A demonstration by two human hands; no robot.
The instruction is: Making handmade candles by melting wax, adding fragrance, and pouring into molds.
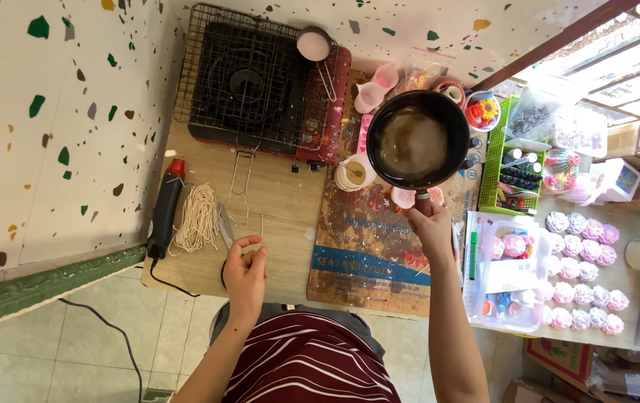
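- While the left hand (246, 270) waits near the body, its fingers pinch a thin white string (258, 237) above the wooden table (282, 216).
- Just past it lies a bundle of white strings (197, 219), beside a black heat tool with a red tip (164, 210).
- To the right, the right hand (432, 227) is closed tight round the handle of a small black pan (417, 139).
- That pan hangs in the air over a printed board (368, 254), with dark melted stuff inside.
- It looks like the pouring step; next needs a slow, steady tilt.
- Farthest away sits the stove (249, 86), with no pot on it.
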